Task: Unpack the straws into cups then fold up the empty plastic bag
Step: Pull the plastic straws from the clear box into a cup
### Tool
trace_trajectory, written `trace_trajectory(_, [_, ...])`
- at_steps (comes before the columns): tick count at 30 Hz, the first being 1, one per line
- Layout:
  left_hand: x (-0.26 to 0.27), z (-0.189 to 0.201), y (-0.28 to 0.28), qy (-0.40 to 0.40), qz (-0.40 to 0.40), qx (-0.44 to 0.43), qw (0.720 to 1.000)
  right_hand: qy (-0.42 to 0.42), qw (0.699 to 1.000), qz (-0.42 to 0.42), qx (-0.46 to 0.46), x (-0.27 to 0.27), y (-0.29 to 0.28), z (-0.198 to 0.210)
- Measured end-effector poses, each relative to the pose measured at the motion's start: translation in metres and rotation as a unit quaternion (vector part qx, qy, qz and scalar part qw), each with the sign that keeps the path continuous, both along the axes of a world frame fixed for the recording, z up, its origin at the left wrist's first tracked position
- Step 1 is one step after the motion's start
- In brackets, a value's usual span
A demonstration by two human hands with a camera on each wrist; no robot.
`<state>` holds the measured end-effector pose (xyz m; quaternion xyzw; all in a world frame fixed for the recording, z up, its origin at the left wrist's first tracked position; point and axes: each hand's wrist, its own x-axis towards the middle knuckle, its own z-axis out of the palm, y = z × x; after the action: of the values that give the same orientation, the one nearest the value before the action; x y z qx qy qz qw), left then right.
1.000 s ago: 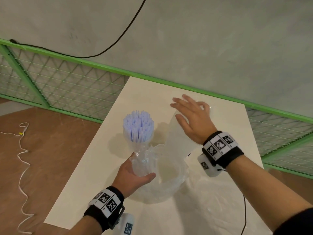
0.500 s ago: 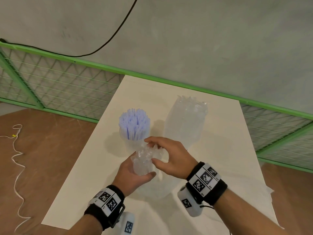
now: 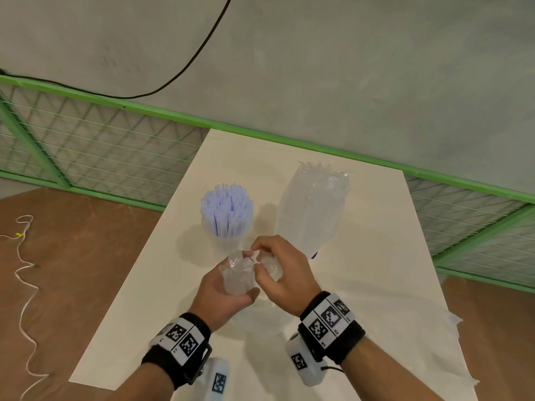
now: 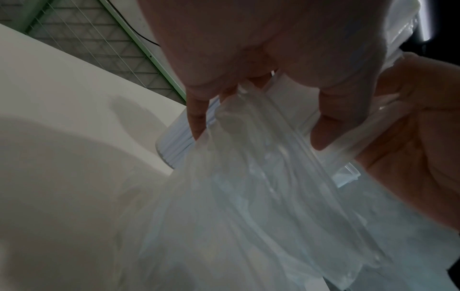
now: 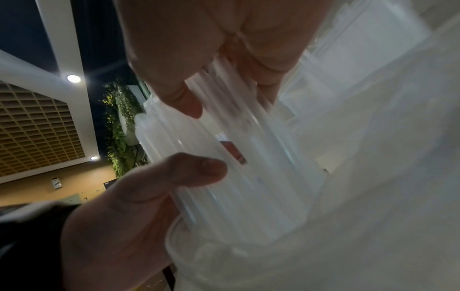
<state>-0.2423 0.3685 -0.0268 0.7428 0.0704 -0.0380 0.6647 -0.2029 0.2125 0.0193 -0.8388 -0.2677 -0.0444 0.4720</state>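
**Two hands bunch the clear bag above the table**

Both hands meet over the middle of the white table (image 3: pixel 376 285), each closed on a part of the same clear plastic bag (image 3: pixel 238 276). The left hand (image 3: pixel 223 293) has its fingers and thumb wrapped round a crumpled neck of the film, palm turned up. The right hand (image 3: pixel 285 273) curls over from the other side and pinches a second gathered wad of the bag just beside the left one; the two wads touch. In the left wrist view the film (image 4: pixel 248 196) hangs down from the fingertips (image 4: pixel 196 118) in long pleats, and the right wrist view shows the thumb (image 5: pixel 199 169) pressed against ribbed, blurred plastic.

Just beyond the hands stands a clear cup (image 3: pixel 225 241) packed with upright pale blue-white straws (image 3: pixel 225 206). To its right, apart from it, rises a taller clear plastic package (image 3: pixel 312 209), upright, its crinkled top open; what it holds cannot be made out.

More thin film (image 3: pixel 451 322) lies flat at the right edge of the table. Behind runs a green mesh railing (image 3: pixel 95 140), with a black cable (image 3: pixel 185 68) across the grey wall and a white cord (image 3: pixel 26 285) on the brown floor.
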Motion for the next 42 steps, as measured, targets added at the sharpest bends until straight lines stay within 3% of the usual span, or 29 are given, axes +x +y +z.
trace_trajectory(3, [-0.002, -0.002, -0.002, 0.0, 0.011, 0.004, 1.0, -0.04, 0.999, -0.008, -0.007, -0.001, 0.002, -0.008])
trace_trajectory(7, [-0.003, 0.0, -0.001, -0.005, 0.012, 0.012, 1.0, -0.035, 0.998, -0.04, -0.026, 0.0, 0.003, -0.014])
trace_trajectory(12, [-0.005, -0.001, 0.003, -0.005, 0.005, -0.007, 1.0, -0.109, 0.991, -0.082, -0.005, 0.01, -0.005, -0.01])
trace_trajectory(19, [-0.004, 0.0, 0.002, -0.004, 0.009, -0.015, 1.0, -0.121, 0.99, -0.064, -0.027, 0.015, -0.012, -0.02])
trace_trajectory(24, [-0.006, 0.0, 0.005, -0.004, -0.001, -0.022, 1.0, -0.2, 0.972, -0.12, 0.026, 0.043, -0.028, 0.047])
trace_trajectory(29, [-0.006, 0.0, 0.005, 0.008, 0.008, -0.032, 0.999, -0.15, 0.945, -0.132, 0.257, 0.079, -0.049, 0.138])
trace_trajectory(31, [-0.006, -0.001, 0.005, 0.013, 0.006, -0.03, 0.999, -0.149, 0.939, -0.113, 0.289, 0.095, -0.053, 0.153])
trace_trajectory(35, [-0.006, 0.0, 0.006, 0.023, 0.002, -0.034, 0.999, -0.138, 0.947, -0.116, 0.267, 0.122, -0.065, 0.162])
trace_trajectory(42, [-0.006, 0.0, 0.007, 0.03, 0.003, -0.03, 0.999, -0.118, 0.978, -0.092, 0.143, 0.148, -0.087, 0.152])
